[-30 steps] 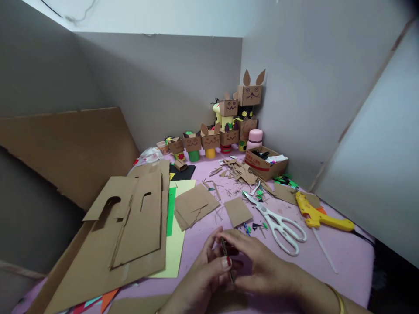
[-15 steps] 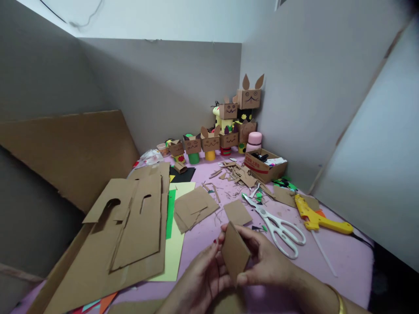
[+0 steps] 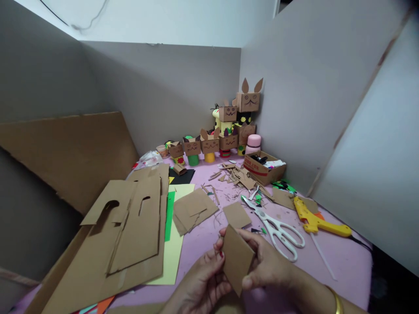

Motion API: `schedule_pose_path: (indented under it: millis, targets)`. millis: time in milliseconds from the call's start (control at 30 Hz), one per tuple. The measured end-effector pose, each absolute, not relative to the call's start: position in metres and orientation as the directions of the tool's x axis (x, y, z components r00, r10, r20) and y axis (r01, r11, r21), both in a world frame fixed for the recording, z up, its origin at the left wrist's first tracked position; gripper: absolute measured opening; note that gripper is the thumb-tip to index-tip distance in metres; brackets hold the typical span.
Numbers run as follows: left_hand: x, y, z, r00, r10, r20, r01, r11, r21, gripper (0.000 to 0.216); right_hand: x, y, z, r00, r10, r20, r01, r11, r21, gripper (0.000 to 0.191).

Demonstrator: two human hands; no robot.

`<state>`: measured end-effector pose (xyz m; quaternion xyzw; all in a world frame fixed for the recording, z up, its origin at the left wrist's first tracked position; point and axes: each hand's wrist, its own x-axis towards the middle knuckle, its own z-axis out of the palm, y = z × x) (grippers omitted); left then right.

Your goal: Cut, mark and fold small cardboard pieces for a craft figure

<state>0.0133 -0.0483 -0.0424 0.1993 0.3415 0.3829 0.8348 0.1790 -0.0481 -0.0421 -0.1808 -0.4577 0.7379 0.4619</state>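
Both hands hold a small brown cardboard rectangle point(image 3: 236, 258) upright just above the pink tabletop point(image 3: 343, 257), near its front edge. My left hand point(image 3: 204, 279) pinches its left edge with fingers curled. My right hand point(image 3: 270, 264) grips its right side, thumb on the lower corner. A second cardboard square point(image 3: 236, 214) lies flat just beyond the hands. White-handled scissors point(image 3: 276, 226) lie to the right of the held piece.
A yellow glue gun point(image 3: 316, 220) lies at the right. Large cut cardboard sheets point(image 3: 124, 235) over green and yellow paper cover the left. Cardboard animal figures point(image 3: 225, 126), a small open box point(image 3: 263, 165) and scraps fill the far corner. Grey walls enclose the table.
One second ago the piece was edge-on between my fingers; both hands have since turned it so its face shows and raised it slightly. Nothing else on the table moved.
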Motion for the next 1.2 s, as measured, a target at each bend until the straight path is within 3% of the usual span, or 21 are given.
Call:
schedule_pose_path:
  millis: [133,233,300,433,567,667,833,1000,1200]
  targets:
    - [0.015,-0.050,-0.039,0.495,0.800,-0.339,-0.493,0.580,0.648,0.042,0.178,-0.048,-0.041,-0.511,0.845,0.159,-0.505,-0.145,-0.851,0.081]
    - [0.013,-0.049,-0.035,0.456,0.846,-0.278,-0.503,0.503,0.703,0.024,0.181,-0.047,-0.041,-0.501,0.853,0.143,-0.472,-0.131,-0.872,0.090]
    - [0.009,-0.046,-0.034,0.389,0.888,-0.245,-0.473,0.421,0.774,0.025,0.185,-0.045,-0.040,-0.479,0.867,0.138,-0.435,-0.098,-0.895,0.091]
    - [0.002,-0.041,-0.034,0.215,0.967,-0.135,-0.264,0.190,0.946,0.024,0.191,-0.043,-0.039,-0.347,0.925,0.151,-0.328,0.031,-0.944,0.058]
    - [0.002,-0.044,-0.034,0.129,0.990,0.061,-0.010,-0.061,0.998,0.017,0.194,-0.046,-0.041,-0.216,0.965,0.147,0.011,0.153,-0.988,0.024]
    - [0.001,-0.050,-0.033,0.153,0.965,0.214,0.200,-0.242,0.949,0.014,0.199,-0.048,-0.046,-0.188,0.966,0.180,0.142,0.208,-0.968,0.025]
    - [-0.004,-0.056,-0.029,0.311,0.839,0.447,0.527,-0.543,0.654,0.017,0.207,-0.051,-0.056,-0.206,0.931,0.302,0.359,0.359,-0.862,0.021]
    - [-0.004,-0.060,-0.027,0.452,0.725,0.519,0.526,-0.687,0.501,0.028,0.204,-0.055,-0.056,-0.333,0.814,0.475,0.447,0.581,-0.681,0.018]
    - [-0.002,-0.066,-0.025,0.502,0.674,0.542,0.486,-0.738,0.467,0.029,0.200,-0.054,-0.056,-0.362,0.754,0.548,0.345,0.655,-0.672,0.023]
